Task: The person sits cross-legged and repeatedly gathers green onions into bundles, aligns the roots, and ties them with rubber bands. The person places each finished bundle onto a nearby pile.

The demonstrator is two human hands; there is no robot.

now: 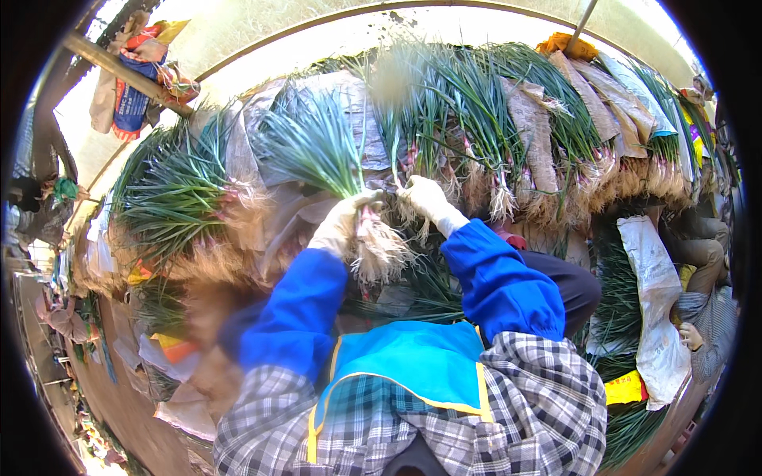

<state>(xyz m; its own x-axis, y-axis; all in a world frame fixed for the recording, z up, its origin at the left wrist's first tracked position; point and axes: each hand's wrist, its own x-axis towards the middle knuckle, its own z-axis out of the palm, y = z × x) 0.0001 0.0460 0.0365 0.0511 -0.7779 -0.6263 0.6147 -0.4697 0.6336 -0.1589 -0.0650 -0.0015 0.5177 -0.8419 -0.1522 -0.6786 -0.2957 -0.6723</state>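
In a pale glove, my left hand [343,224] is closed round a bunch of green onions [324,143], just above its reddish bulbs; the leaves fan up and to the left, and the pale roots hang down right of the hand. My right hand [424,199], gloved too, is a little to the right, its fingertips closed at the lower stem of a thin green onion [393,156] whose leaves point up. Behind it lie more green onions [476,113], with roots towards me. Another pile of green onions [172,196] lies at the left.
Woven sacks [531,137] lie between the bunches along the row. A long pale sack [652,303] and a yellow packet [625,388] lie at the right, near a co-worker's gloved hand [690,336]. A wooden pole [128,74] crosses the upper left, with printed sacks [132,101] hanging by it.
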